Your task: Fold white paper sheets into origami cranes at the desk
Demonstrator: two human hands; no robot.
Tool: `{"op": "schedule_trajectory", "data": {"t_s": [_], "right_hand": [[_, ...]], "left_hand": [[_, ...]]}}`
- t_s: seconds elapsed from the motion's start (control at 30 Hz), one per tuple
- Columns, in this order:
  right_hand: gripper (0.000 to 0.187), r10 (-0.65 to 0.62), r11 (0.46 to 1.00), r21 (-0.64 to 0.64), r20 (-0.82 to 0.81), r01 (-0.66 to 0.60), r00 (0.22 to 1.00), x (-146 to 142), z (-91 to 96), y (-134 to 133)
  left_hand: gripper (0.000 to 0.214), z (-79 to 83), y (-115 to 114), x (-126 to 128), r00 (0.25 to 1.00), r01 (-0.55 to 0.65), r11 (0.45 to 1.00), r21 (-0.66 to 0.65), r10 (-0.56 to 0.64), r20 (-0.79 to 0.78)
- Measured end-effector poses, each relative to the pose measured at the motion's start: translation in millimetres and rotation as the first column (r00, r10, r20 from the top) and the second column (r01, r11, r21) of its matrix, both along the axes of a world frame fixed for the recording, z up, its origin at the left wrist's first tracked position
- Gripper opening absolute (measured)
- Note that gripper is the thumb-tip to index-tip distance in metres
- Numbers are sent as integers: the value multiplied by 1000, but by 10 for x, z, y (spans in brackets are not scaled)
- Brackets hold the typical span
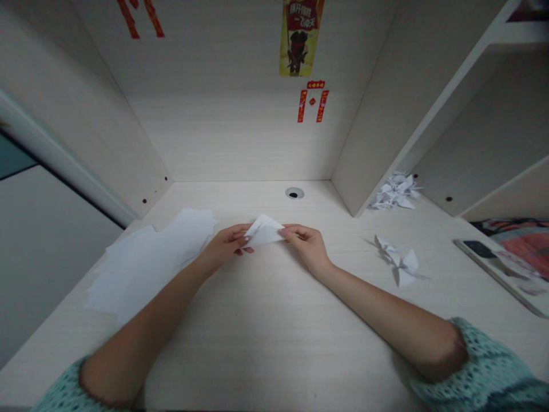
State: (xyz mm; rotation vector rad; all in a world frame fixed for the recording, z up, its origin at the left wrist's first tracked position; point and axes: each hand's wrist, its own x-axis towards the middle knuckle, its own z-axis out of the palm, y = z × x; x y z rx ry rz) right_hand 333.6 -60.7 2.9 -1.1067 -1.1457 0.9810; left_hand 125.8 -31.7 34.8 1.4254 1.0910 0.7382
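A small folded piece of white paper, roughly triangular with its peak pointing away from me, is held up between both hands over the desk. My left hand pinches its left corner, thumb on the near face. At the right corner, my right hand grips it between thumb and fingers. Left of my left hand lies a spread stack of white paper sheets. To the right of my right hand, a few folded white paper figures with pointed tips rest on the desk.
A heap of folded paper figures sits by the upright panel at the back right. A phone lies at the right, near reddish cloth. The desk's rear has a round cable hole; red stickers mark the back wall.
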Motion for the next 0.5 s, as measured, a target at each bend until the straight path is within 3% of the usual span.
{"op": "schedule_trajectory", "data": {"t_s": [0.23, 0.37, 0.5], "right_hand": [[20, -133, 991, -12, -23, 133, 991, 19, 7, -2], [20, -98, 995, 4, 17, 98, 995, 1, 26, -29], [18, -37, 998, 58, 83, 33, 996, -35, 38, -80]], "left_hand": [[46, 14, -87, 68, 998, -36, 997, -65, 40, 52], [45, 26, -150, 152, 983, -127, 992, -6, 126, 133], [61, 11, -211, 209, 969, -175, 984, 25, 167, 184]]}}
